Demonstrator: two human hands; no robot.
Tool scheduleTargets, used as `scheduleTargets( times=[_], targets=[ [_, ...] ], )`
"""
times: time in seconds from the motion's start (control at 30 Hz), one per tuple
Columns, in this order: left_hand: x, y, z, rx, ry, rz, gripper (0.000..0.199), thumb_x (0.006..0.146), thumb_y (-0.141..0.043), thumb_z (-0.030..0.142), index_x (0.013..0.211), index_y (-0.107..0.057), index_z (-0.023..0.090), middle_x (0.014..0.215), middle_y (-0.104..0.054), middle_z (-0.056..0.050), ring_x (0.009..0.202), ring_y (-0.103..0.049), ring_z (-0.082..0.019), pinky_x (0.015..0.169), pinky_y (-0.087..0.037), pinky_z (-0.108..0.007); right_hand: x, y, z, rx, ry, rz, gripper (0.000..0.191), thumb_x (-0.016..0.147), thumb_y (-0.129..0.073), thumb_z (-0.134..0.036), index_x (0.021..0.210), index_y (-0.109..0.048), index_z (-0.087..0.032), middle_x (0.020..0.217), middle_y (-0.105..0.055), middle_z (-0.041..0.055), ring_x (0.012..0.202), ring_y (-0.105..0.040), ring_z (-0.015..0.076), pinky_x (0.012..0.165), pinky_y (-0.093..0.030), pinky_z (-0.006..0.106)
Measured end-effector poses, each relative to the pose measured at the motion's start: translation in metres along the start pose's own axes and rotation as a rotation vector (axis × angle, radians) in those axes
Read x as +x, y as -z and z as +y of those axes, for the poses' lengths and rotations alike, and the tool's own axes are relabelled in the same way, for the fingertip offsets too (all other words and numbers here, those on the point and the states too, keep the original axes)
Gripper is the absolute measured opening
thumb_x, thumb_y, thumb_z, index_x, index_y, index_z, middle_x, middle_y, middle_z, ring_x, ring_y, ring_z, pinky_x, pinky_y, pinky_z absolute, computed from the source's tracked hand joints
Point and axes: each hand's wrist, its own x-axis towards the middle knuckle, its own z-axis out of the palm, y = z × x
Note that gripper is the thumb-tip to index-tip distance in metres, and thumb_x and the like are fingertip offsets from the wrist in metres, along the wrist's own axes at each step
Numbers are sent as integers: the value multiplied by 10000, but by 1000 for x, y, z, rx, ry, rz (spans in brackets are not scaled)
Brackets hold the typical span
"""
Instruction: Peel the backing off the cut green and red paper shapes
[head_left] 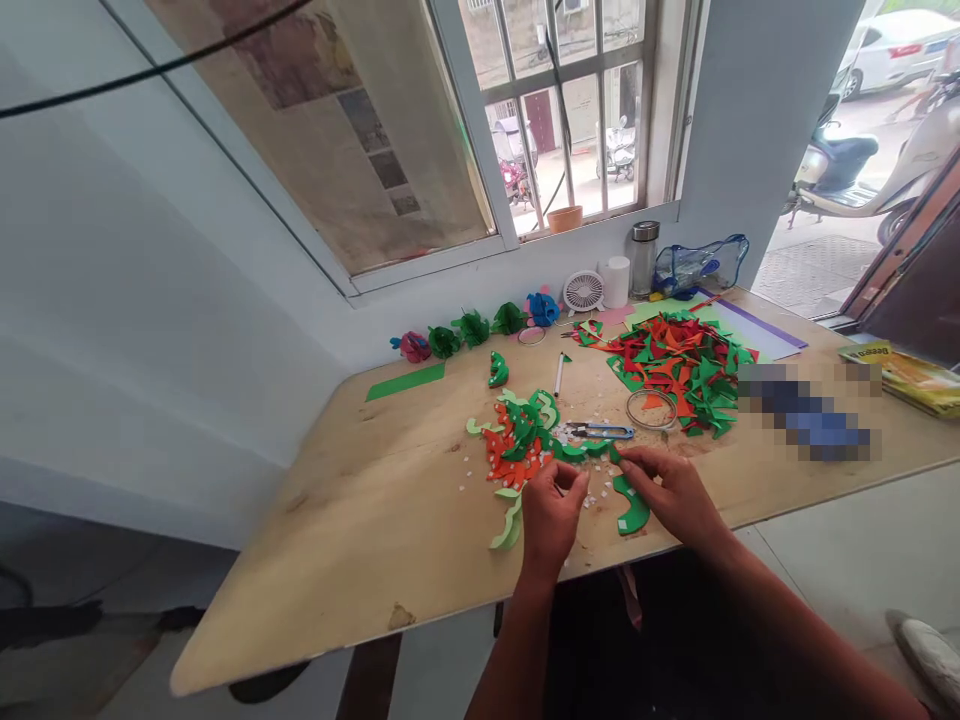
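My left hand [553,508] is closed in a pinch near the table's front edge, and what it holds, if anything, is too small to make out. To its right, my right hand [671,492] pinches the end of a wavy green paper strip [583,451] that stretches between the hands. Under the right fingertips lies a curved green paper piece [634,508] with small white squares on it. Orange paper pieces [496,455] and green ones are heaped just beyond my left hand. Blue-handled snips [606,431] rest behind the strip. Light green curved pieces [508,525] lie left of my left hand.
A large pile of red and green scraps [694,370] fills the table's [360,530] back right, with a tape ring [651,409] beside it. A white pen [559,374], paper flowers [471,328], a small fan [583,291] and a glass bottle [643,262] stand or lie farther back.
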Motion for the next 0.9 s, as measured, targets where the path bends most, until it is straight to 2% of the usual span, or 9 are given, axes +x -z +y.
scheduleTargets(
  times=[0.07, 0.17, 0.3, 0.37, 0.43, 0.53, 0.6, 0.8, 0.9],
  targets=[
    [0, 3, -8, 87, -45, 7, 128, 728, -561, 222, 663, -660, 173, 660, -655, -25, 648, -589, -161, 631, -448, -267, 4, -1, 1, 34, -16, 17, 301, 832, -511, -349, 877, -729, -147, 717, -708, 49, 632, -603, 174, 527, -451, 243],
    [-1, 5, -12, 112, -65, 21, 229, 750, -487, 145, 819, -703, 182, 750, -683, -48, 707, -606, -174, 669, -452, -286, 9, -3, 1, 88, -22, 34, 300, 826, -519, -352, 871, -731, -146, 669, -695, 39, 589, -591, 164, 511, -454, 242],
    [-2, 4, -9, -62, 80, -7, 264, 816, -502, 287, 953, -678, 144, 514, -546, 21, 467, -489, -124, 485, -373, -231, 13, -5, -1, 104, -5, 41, 302, 829, -516, -348, 875, -733, -144, 644, -689, 33, 544, -575, 150, 482, -438, 234],
    [-1, 3, -4, -179, 115, -27, 277, 800, -547, 353, 899, -684, 134, 505, -535, 28, 459, -475, -108, 484, -367, -219, 14, -5, 0, 93, 2, 49, 294, 831, -516, -343, 868, -734, -148, 666, -703, 39, 560, -588, 156, 488, -440, 235],
    [0, 0, 2, -294, 138, -84, 259, 760, -602, 371, 795, -695, 132, 567, -598, -2, 520, -523, -112, 534, -399, -219, 15, -6, 0, 78, 16, 58, 281, 831, -519, -331, 879, -734, -157, 720, -722, 47, 605, -612, 167, 514, -454, 241],
    [2, -5, 12, -450, 207, -185, 234, 686, -680, 361, 730, -696, 132, 652, -663, -40, 598, -579, -135, 562, -419, -223, 16, -8, -1, 61, 47, 58, 266, 833, -520, -310, 914, -730, -169, 799, -737, 55, 668, -634, 179, 543, -464, 245],
    [2, -9, 18, -533, 240, -201, 195, 652, -707, 321, 696, -683, 133, 635, -658, -34, 594, -578, -131, 564, -422, -222, 16, -9, -2, 58, 61, 47, 261, 833, -522, -303, 927, -728, -172, 786, -732, 52, 671, -633, 178, 543, -462, 243],
    [1, -11, 22, -695, 269, -87, 133, 630, -711, 246, 637, -636, 137, 568, -617, 11, 535, -542, -92, 557, -420, -208, 13, -9, -7, 209, 11, 36, 277, 844, -523, -335, 975, -707, -173, 819, -729, 52, 686, -640, 174, 586, -493, 254],
    [0, -12, 18, -710, 267, -15, 136, 650, -699, 256, 663, -633, 137, 576, -620, 11, 543, -549, -94, 575, -435, -215, 8, -9, -6, 329, -23, -65, 276, 855, -511, -357, 930, -701, -172, 795, -723, 47, 717, -650, 184, 624, -511, 271]
  ],
)
